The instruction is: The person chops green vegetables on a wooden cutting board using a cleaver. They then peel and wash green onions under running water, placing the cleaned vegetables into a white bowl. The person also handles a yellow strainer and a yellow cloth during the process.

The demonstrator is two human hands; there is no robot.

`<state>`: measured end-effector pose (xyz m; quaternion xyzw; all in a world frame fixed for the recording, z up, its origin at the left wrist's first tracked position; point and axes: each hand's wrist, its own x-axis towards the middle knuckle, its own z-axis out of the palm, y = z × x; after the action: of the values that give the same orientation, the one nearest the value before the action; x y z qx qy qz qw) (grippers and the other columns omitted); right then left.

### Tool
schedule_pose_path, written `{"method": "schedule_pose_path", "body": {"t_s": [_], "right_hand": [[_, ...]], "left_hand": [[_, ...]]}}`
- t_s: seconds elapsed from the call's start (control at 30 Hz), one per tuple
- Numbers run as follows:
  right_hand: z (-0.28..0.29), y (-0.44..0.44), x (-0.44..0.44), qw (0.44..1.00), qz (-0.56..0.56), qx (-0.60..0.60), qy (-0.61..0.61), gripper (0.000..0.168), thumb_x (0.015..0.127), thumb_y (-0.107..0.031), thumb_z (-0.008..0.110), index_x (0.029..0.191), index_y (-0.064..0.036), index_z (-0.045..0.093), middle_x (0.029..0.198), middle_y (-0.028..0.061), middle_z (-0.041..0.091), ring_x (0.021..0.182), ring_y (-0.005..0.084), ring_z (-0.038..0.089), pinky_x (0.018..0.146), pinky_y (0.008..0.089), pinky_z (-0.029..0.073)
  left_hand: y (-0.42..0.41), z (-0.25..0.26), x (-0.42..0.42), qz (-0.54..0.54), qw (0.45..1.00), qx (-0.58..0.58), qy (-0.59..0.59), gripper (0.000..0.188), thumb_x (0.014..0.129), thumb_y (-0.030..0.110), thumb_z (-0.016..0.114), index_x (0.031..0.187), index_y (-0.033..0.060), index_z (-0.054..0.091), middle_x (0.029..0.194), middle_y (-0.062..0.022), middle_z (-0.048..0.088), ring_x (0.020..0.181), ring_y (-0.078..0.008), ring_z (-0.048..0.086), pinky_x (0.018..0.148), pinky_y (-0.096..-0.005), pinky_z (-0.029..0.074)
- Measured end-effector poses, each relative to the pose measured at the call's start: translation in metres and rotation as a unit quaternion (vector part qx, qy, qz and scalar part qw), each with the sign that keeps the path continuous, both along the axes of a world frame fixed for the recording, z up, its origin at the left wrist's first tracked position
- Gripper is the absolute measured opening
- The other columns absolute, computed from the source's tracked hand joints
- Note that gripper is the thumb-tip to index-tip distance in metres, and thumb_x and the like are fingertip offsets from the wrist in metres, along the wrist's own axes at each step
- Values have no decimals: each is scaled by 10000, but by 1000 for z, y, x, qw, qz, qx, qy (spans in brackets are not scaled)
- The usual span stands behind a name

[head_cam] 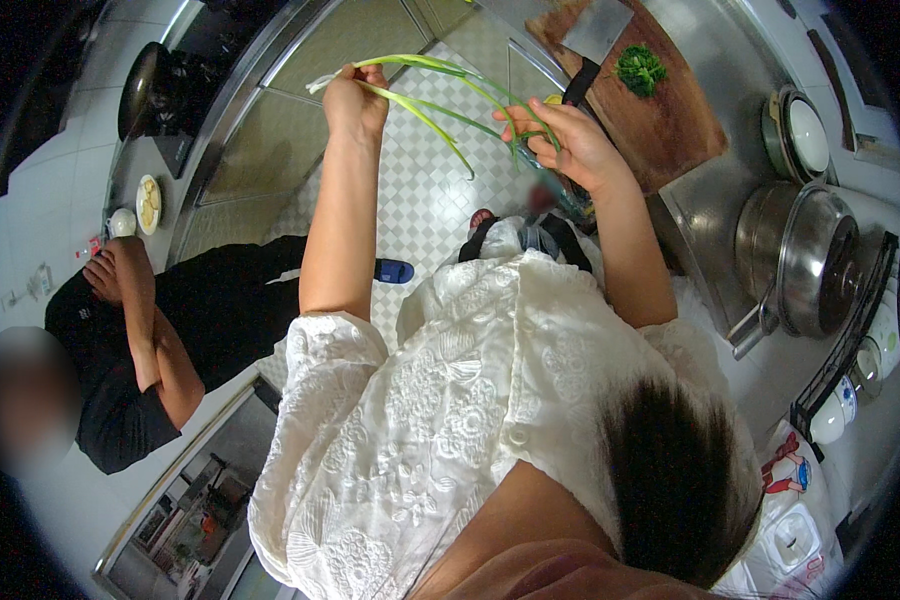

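My left hand [356, 97] grips a few scallions by their pale lower ends, with the white roots jutting out to its left. From there the long green scallion leaves [450, 69] arch rightward above the floor, and one bent leaf hangs down on its own. Around the leaf tips, the fingers of my right hand [562, 139] are loosely curled, with some leaves lying across them. Beyond this hand is a wooden cutting board [679, 127] bearing a pile of chopped greens [640, 70] and a cleaver [598, 28] with a black handle.
Metal pots [802, 255] and stacked bowls [806, 135] stand on the right counter. A dish rack [844, 352] is behind them. At left, a person in black [217, 300] stands with arms crossed, near a plate of pale slices [149, 204] and a wok [141, 90].
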<state>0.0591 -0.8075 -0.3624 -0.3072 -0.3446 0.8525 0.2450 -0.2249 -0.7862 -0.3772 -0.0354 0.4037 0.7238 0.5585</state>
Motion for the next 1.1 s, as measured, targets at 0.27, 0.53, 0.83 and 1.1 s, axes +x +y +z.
{"method": "schedule_pose_path", "body": {"t_s": [0.27,0.53,0.83,1.1], "right_hand": [[1,-4,-1,997,-17,42,-62,309,861,-256,503,992,3,609,870,89,631,450,17,282,389,165,224],[-28,-5,-19,926,-263,171,-210,263,861,-185,459,864,2,644,734,76,659,540,33,438,423,203,312],[-45,21,37,910,-397,-57,-108,227,866,-198,457,830,-6,572,783,117,619,482,105,400,396,225,276],[-58,22,39,949,-308,20,-65,287,884,-183,460,1031,50,538,962,140,590,794,188,531,721,287,427]], "left_hand": [[-2,3,1,23,999,5,42,189,922,104,291,821,-15,398,681,-96,444,579,-166,439,491,-244,400],[-6,9,30,82,991,34,98,193,929,116,302,787,13,383,663,-76,436,545,-147,409,468,-257,372],[-2,6,2,123,990,52,-43,137,861,37,281,749,17,357,686,-86,403,507,-147,368,432,-235,350],[-3,27,19,65,973,0,-222,89,832,-7,280,823,-43,360,688,-100,375,524,-142,353,438,-225,350]]}}
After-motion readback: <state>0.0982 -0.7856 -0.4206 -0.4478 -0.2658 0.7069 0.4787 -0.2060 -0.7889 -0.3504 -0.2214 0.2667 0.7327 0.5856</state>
